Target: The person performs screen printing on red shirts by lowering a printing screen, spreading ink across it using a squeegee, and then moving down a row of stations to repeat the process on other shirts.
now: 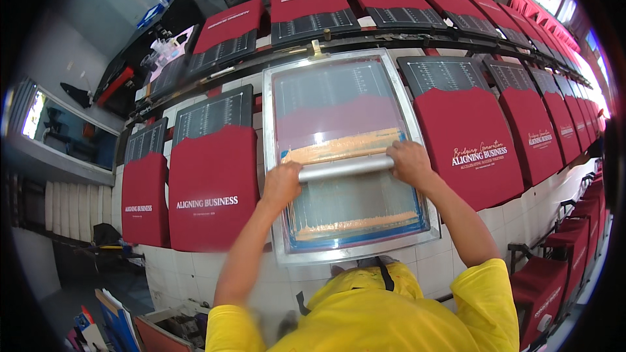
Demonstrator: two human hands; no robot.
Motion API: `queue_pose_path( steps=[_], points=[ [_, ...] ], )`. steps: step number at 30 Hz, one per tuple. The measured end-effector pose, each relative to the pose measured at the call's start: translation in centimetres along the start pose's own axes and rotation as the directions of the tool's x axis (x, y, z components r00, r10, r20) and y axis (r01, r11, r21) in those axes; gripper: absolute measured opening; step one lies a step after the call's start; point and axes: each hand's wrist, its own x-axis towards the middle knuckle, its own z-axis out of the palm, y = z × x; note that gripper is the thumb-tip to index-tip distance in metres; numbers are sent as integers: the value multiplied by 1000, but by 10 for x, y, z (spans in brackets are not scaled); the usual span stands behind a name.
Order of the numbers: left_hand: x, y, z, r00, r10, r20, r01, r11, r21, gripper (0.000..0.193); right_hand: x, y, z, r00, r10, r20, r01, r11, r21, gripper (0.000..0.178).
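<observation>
A silver metal squeegee [344, 168] lies across the mesh of a silk-screen frame [398, 94]. My left hand [282, 184] is closed round its left end, and my right hand [410, 163] grips the right end. A thick band of tan-orange ink [345, 146] runs just beyond the squeegee. Another strip of ink [355, 225] lies near the frame's near edge, beside a blue border. Through the mesh, a dark board and a red shirt show faintly underneath.
Red shirts on dark boards stand on both sides: a left one with white print [212, 176] and a right one with gold and white print [466, 137]. Behind a dark rail [228, 73] runs another row of shirts [310, 1]. Cups [163, 51] stand at the far left.
</observation>
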Motion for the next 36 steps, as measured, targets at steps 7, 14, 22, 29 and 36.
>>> queue_pose_path(
  steps=[7,14,22,29,36],
  points=[
    [-47,41,-38,990,-90,111,91,996,-8,44,-59,-31,-29,998,-42,-45,43,999,33,36],
    [-175,91,-7,1000,-7,15,8,998,-67,40,-170,-80,-35,998,-65,3,64,995,80,40],
    [-143,58,22,998,46,-43,-46,999,5,55,-138,-60,-2,996,-82,-42,83,997,3,34],
    [-35,15,7,1000,12,15,-12,1000,-6,32,-35,-16,1,998,-66,-3,66,998,6,26],
    [5,1,-18,989,-61,137,55,997,49,26,5,6,-9,998,-30,63,28,999,37,18]
  ],
)
